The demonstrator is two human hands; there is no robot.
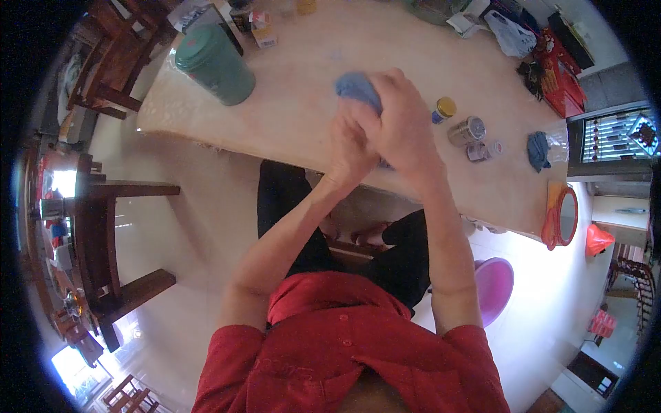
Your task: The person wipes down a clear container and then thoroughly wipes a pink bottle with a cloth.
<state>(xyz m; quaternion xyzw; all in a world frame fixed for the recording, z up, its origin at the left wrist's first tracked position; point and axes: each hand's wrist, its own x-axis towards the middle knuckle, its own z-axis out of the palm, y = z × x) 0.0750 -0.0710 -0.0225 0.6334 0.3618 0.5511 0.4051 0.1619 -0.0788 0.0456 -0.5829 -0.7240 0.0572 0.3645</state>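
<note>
Had both hands up over the surface, upper centre of frame, clenched together on a bunched blue cloth. L hand gripped it from below/left; R hand closed round it from the right, partly over the L. Cloth stuck out at the upper left of my grip; a bit of blue also showed under my wrists. Blur, so couldn't tell how each finger sat.

Just right of my R hand: yellow-lidded jar, then a clear jar w/ a metal-coloured lid, then a smaller clear jar next to it. Further right, nr the surface's edge, a crumpled dark blue cloth. Upper left: green lidded canister, w/ a small carton nr it, toward top of frame. Upper right: white plastic bag beside some red packaging. Lower right, on the floor: pink basin. Wooden chair stood at far left. My red shirt filled bottom centre.
</note>
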